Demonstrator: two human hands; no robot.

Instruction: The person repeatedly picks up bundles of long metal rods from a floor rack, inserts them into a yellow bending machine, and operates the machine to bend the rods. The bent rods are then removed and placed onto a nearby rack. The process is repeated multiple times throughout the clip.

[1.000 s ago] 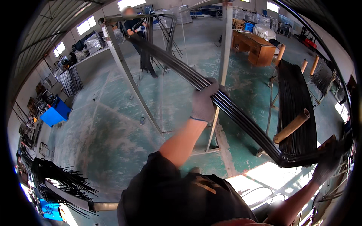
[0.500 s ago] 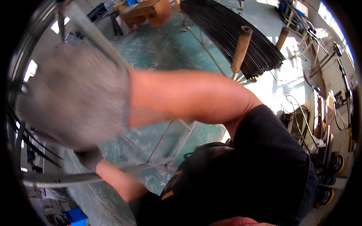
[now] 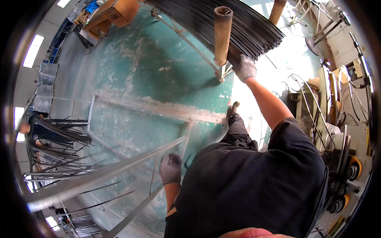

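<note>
My right hand (image 3: 246, 68), in a grey knitted glove, reaches forward to the near edge of a large bundle of long black rods (image 3: 254, 31). Its fingers close at the rod ends beside an upright brown tube (image 3: 223, 37); the fingertips are partly hidden. My left hand (image 3: 170, 168), also gloved, hangs low by my side with curled fingers and nothing visible in them. Close to it, a pale metal frame bar (image 3: 115, 172) runs off to the lower left; the hand appears apart from it.
Another brown tube (image 3: 277, 12) stands across the rods. At left, a person (image 3: 45, 129) is beside more dark rods (image 3: 71, 152). A wooden desk (image 3: 113, 16) stands far back. Hoses (image 3: 307, 99) and machinery (image 3: 337, 182) line the right side. My shoe (image 3: 235, 107) is on the floor.
My right hand has swung from the left, close before the view, to the rod bundle at upper right. My left hand has come off the metal bar toward my body. The view has turned.
</note>
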